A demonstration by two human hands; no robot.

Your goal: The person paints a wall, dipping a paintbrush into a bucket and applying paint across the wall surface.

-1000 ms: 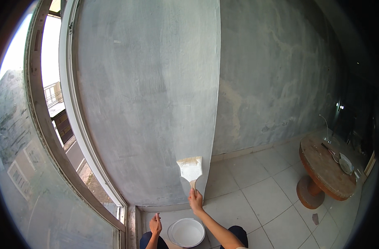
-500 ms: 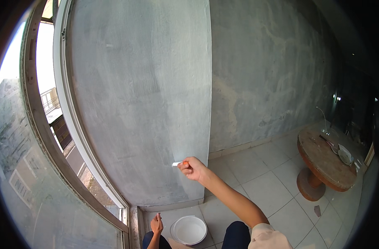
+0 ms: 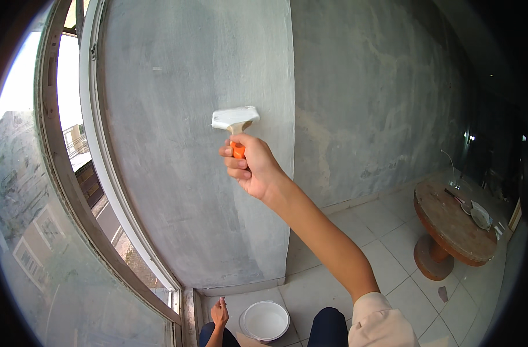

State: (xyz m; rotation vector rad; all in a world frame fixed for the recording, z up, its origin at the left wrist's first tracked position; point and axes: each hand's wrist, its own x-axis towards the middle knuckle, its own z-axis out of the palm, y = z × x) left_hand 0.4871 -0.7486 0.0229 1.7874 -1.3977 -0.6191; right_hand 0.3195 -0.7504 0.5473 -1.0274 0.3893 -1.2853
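My right hand (image 3: pixel 249 166) is raised in front of the grey plastered wall (image 3: pixel 183 144) and grips the orange handle of a wide putty knife (image 3: pixel 236 119). Its blade is coated in white paste and lies flat against the wall, at about the middle of the wall panel. My left hand (image 3: pixel 219 312) hangs low near my knee, fingers loosely apart, holding nothing. Just to its right a white bowl of white paste (image 3: pixel 265 320) stands on the tiled floor at the foot of the wall.
A tall window with a white frame (image 3: pixel 105 191) runs along the left. A wall corner edge (image 3: pixel 291 115) lies just right of the knife. A round wooden table (image 3: pixel 451 222) with small items stands at the right on the pale floor tiles (image 3: pixel 385 254).
My right hand has risen from low near the floor to chest height and now higher, pressing the paste-covered knife on the wall. The left hand has stayed by the bowl.
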